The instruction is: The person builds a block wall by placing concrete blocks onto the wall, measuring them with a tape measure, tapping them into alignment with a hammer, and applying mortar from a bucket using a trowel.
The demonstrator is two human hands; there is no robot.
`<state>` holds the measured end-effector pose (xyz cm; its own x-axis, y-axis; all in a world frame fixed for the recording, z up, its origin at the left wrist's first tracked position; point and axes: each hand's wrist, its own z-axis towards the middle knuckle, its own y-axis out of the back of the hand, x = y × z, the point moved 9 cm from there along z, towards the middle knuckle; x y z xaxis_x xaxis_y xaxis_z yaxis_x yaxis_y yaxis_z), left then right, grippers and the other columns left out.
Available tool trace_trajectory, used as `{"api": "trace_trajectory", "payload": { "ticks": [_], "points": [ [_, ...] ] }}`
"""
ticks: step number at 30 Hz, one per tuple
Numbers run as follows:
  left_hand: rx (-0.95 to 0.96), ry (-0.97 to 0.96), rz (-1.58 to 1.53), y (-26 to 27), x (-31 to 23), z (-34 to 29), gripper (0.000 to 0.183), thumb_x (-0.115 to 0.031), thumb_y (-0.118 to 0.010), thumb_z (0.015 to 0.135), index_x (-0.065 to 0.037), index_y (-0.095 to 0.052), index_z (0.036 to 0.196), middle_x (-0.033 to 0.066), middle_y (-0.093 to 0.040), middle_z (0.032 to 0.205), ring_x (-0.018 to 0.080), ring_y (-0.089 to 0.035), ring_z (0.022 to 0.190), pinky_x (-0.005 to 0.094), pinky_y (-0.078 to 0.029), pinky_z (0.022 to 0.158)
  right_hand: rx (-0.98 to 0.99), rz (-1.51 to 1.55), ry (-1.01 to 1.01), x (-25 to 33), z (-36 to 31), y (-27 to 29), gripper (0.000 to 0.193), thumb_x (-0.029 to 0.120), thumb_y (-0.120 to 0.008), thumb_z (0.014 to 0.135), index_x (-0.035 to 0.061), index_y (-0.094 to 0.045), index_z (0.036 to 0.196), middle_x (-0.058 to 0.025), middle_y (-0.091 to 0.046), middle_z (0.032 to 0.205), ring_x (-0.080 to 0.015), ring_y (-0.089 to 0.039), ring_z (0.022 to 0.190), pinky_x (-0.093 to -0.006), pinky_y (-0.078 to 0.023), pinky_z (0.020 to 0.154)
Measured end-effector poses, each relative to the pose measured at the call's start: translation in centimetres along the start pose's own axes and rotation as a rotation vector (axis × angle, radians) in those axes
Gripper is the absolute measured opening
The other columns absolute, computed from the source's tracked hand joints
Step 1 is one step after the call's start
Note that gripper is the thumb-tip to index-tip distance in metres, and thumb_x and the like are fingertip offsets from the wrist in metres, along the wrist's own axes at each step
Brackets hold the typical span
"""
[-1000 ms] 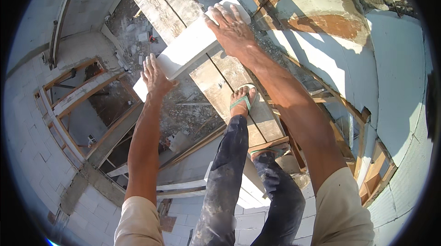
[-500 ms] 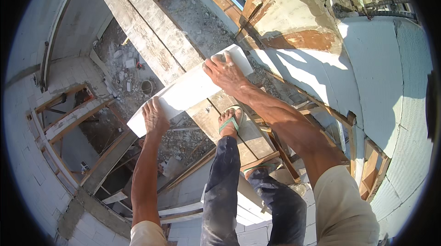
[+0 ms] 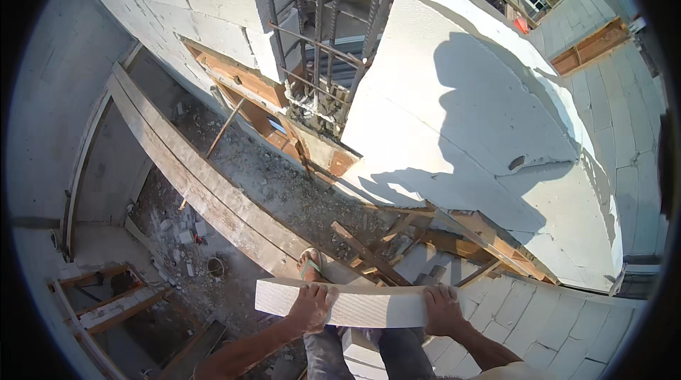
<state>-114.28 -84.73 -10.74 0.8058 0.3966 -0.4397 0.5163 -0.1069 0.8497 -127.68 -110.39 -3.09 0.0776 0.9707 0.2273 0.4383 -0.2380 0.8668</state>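
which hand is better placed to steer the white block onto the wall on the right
Right, probably. The right hand grips the white block at the end nearest the white block wall; the left hand holds it further over, above the drop.

Open air above white block (image 3: 347, 303) & plank walkway (image 3: 213, 199); ahead, rebar cage (image 3: 319, 32) & tall white block wall (image 3: 454, 117) bar the way.
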Motion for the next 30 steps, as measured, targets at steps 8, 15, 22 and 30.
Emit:
{"api": "trace_trajectory", "payload": {
  "ticks": [8,15,22,30],
  "points": [
    [0.005,-0.27,0.166,30.2,-17.3,4.1,0.082,-0.013,-0.074,0.069,0.001,-0.042,0.143,0.0212,-0.058,0.122,0.0385,-0.057,0.113,0.0511,-0.041,0.097,-0.298,0.157,-0.108,-1.2,-18.4,26.8,0.097,0.023,-0.085,0.051,0.0075,-0.053,0.142,-0.013,-0.055,0.116,-0.0347,-0.053,0.109,-0.0507,-0.037,0.093],
    [0.132,-0.307,0.556,54.3,-27.5,9.6,0.095,-0.014,-0.079,0.073,0.0,-0.032,0.155,0.0238,-0.053,0.138,0.0374,-0.051,0.135,0.0497,-0.037,0.118,-0.59,0.079,-0.179,-2.4,-26.9,47.8,0.096,0.014,-0.08,0.043,0.0196,-0.066,0.138,-0.012,-0.054,0.116,-0.0341,-0.049,0.107,-0.0466,-0.039,0.096],
    [0.013,-0.235,0.485,67.8,-33.6,14.1,0.115,-0.003,-0.086,0.046,0.005,-0.04,0.151,0.0227,-0.064,0.129,0.0347,-0.065,0.118,0.0432,-0.054,0.104,-0.703,0.091,-0.309,-7.3,-28.8,58.8,0.112,0.005,-0.083,0.035,0.0195,-0.062,0.144,-0.009,-0.053,0.121,-0.0312,-0.051,0.113,-0.043,-0.047,0.106],
    [0.082,-1.022,0.248,70.1,-35.8,17.6,0.055,-0.026,-0.083,0.069,-0.006,-0.071,0.119,0.0219,-0.074,0.108,0.0349,-0.071,0.1,0.0463,-0.056,0.084,-0.77,0.094,-0.358,-15.8,-25.1,59.9,0.121,0.005,-0.087,0.023,0.0232,-0.063,0.141,-0.005,-0.055,0.135,-0.0314,-0.052,0.124,-0.0442,-0.039,0.121]
  ]
}}
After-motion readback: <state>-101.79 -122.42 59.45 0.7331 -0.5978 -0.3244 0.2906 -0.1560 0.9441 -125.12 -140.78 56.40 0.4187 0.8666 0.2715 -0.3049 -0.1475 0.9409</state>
